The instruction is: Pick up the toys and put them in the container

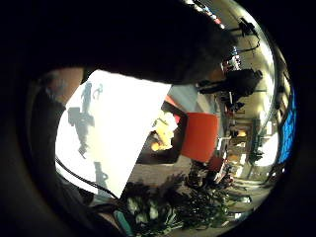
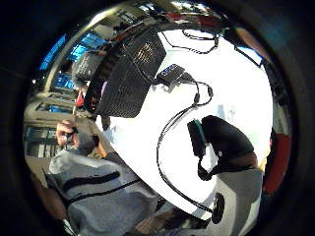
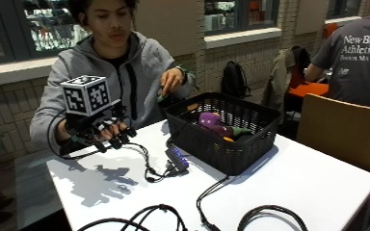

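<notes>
The gloved right hand [image 3: 108, 129] hovers above the white table [image 3: 300, 183], fingers relaxed and holding nothing. At its three o'clock, purple toys [image 3: 218, 126] lie inside the black basket [image 3: 227, 144], and the bare left hand [image 3: 171, 82] grips a dark toy [image 3: 165, 99] above the basket's rim.

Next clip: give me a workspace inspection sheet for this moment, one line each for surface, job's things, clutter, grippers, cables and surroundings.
Surface: white table, bare across much of its top.
Job's things: black basket on the table; purple toy and other toys inside it. The bare left hand holds a dark object at the basket's rim.
Clutter: small black hub beside the basket.
Grippers: gloved right hand above the table's near corner, fingers relaxed, holding nothing.
Cables: black cables loop over the table's front.
Surroundings: orange chair, backpack, brick wall, windows.
</notes>
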`<state>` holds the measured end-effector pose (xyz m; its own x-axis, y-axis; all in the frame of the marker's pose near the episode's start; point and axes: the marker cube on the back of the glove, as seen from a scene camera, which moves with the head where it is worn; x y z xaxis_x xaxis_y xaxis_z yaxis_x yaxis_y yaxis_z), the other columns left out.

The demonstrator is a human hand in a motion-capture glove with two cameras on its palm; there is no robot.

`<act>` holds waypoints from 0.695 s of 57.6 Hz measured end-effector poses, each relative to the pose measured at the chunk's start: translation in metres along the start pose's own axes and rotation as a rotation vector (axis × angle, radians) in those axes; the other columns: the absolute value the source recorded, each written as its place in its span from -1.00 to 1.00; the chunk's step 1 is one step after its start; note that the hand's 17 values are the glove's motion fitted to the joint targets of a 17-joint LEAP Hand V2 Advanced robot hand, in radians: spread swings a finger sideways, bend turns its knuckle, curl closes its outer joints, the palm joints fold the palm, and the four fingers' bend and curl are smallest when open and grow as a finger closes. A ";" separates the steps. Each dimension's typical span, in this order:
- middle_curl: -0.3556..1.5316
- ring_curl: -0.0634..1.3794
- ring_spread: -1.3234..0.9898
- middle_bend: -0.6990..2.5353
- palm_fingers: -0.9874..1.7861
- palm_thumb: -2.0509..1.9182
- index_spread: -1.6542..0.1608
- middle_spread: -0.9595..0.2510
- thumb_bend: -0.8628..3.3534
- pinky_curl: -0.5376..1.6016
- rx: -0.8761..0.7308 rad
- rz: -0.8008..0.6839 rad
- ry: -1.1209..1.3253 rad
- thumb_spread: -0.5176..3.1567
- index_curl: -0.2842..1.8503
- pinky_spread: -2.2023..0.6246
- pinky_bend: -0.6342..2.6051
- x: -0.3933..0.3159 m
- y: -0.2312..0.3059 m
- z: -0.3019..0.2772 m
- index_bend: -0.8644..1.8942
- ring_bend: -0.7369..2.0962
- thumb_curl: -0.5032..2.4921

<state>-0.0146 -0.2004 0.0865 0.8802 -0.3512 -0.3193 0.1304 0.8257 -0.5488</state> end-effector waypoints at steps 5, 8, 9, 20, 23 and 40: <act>-0.09 -0.38 0.03 -0.44 -0.22 0.15 0.52 0.63 -0.58 -0.20 0.010 0.002 -0.040 0.12 -0.37 0.56 -0.05 0.008 0.000 0.004 -0.23 -0.14 -0.44; -0.09 -0.38 0.03 -0.44 -0.21 0.15 0.52 0.63 -0.58 -0.21 0.025 0.012 -0.068 0.12 -0.36 0.56 -0.06 0.009 -0.001 0.008 -0.23 -0.14 -0.45; -0.09 -0.38 0.03 -0.44 -0.21 0.15 0.52 0.63 -0.58 -0.21 0.033 0.015 -0.079 0.12 -0.36 0.56 -0.07 0.009 -0.001 0.009 -0.22 -0.14 -0.45; -0.09 -0.40 0.02 -0.43 -0.16 0.16 0.53 0.62 -0.58 -0.22 0.104 0.013 -0.185 0.14 -0.34 0.56 -0.10 0.011 -0.014 0.032 -0.22 -0.16 -0.45; -0.08 -0.40 0.02 -0.42 -0.15 0.17 0.53 0.62 -0.57 -0.22 0.124 0.020 -0.198 0.14 -0.34 0.56 -0.11 0.009 -0.015 0.042 -0.22 -0.16 -0.45; -0.08 -0.41 0.02 -0.42 -0.11 0.18 0.55 0.61 -0.56 -0.22 0.131 0.036 -0.220 0.15 -0.31 0.56 -0.15 0.011 -0.009 0.067 -0.21 -0.17 -0.46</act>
<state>0.0249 -0.1822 0.1399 0.9616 -0.2276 -0.1535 0.1421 0.8911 -0.4310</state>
